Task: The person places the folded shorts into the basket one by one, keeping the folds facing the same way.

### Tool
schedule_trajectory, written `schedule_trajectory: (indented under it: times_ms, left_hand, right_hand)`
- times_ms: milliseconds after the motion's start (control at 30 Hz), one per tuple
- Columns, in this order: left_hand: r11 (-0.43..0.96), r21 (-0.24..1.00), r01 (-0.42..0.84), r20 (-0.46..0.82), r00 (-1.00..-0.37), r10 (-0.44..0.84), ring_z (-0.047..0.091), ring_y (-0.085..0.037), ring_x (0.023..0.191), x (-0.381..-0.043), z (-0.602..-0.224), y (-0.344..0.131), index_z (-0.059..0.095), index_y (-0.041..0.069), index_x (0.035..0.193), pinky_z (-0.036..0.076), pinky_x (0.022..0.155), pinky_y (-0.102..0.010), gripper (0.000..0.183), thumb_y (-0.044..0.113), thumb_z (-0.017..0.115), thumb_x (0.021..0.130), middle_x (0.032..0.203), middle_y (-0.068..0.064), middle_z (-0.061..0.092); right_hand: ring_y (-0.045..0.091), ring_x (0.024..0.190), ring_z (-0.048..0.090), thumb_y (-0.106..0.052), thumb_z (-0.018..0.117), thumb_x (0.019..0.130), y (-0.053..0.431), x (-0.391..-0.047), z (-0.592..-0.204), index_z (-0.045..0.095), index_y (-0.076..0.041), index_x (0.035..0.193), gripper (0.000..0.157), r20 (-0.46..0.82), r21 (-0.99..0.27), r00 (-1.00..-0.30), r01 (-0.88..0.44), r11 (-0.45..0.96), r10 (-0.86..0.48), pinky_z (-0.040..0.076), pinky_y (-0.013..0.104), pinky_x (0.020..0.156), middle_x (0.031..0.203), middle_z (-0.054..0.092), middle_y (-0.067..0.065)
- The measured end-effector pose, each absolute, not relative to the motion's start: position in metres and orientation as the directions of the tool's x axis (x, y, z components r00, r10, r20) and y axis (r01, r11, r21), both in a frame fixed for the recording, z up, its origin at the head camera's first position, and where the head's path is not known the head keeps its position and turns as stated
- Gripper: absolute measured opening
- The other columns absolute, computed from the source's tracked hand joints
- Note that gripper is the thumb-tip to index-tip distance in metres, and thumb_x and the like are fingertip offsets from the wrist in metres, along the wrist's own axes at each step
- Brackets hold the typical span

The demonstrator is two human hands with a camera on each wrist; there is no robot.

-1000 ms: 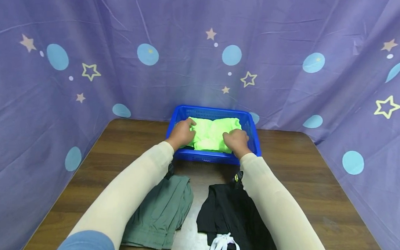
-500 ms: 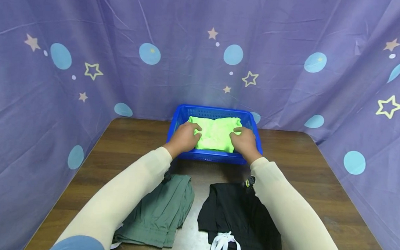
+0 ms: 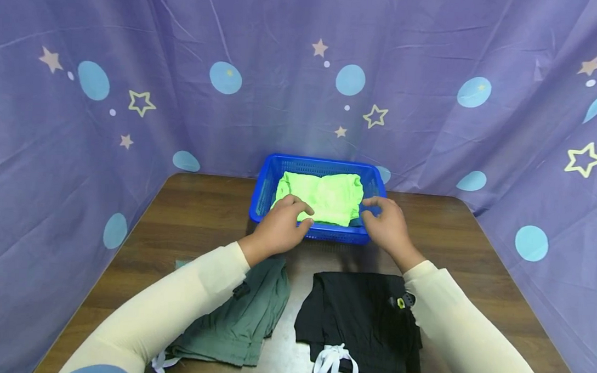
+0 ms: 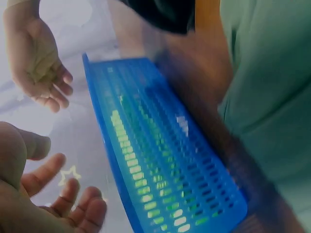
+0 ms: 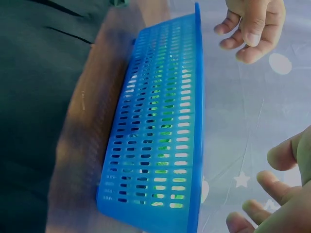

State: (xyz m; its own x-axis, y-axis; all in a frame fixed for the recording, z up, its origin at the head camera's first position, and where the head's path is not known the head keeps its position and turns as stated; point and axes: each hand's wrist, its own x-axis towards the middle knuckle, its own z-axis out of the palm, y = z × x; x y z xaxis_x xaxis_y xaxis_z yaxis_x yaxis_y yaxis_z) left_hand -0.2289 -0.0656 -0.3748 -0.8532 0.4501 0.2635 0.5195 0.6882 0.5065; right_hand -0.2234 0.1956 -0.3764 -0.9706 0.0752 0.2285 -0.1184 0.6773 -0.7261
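Observation:
A folded neon-green garment [image 3: 323, 195] lies inside a blue slotted plastic basket [image 3: 321, 234] at the back of the table. My left hand [image 3: 282, 224] hovers over the basket's front left rim, its fingers loosely bent with nothing between them. Over the front right corner is my right hand [image 3: 388, 225], thumb and fingers apart and holding nothing. Both wrist views show the hands above the rim, clear of the basket wall [image 4: 155, 145]. Through the slots of the basket [image 5: 155, 121] bits of green cloth show.
Nearer on the wooden table [image 3: 473, 280] lie folded green shorts [image 3: 244, 322] at left, partly under my left arm, and folded black shorts [image 3: 353, 325] with a white drawstring [image 3: 329, 363] at right. A purple patterned curtain [image 3: 281, 109] hangs close behind the basket.
Both hands have let go of the neon-green garment and drawn back toward me, the right hand also moving rightward. The garment stays lying in the basket.

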Motion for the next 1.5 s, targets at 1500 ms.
schedule_trajectory:
  times_ms: [1500]
  left_hand:
    - [0.686, 0.471, 0.555, -0.372, -0.58, 0.725, 0.061, -0.009, 0.107, -0.178, -0.42, -0.051, 0.053, 0.034, 0.146, 0.048, 0.098, -0.039, 0.043, 0.034, 0.061, 0.104, 0.119, 0.004, 0.068]
  right_hand:
    - [0.026, 0.045, 0.062, -0.032, 0.075, 0.094, 0.262, -0.142, -0.415, 0.061, 0.004, 0.09, 0.039, -0.397, -0.268, -0.918, 0.124, 0.955, 0.008, 0.052, 0.038, 0.04, 0.071, 0.059, 0.015]
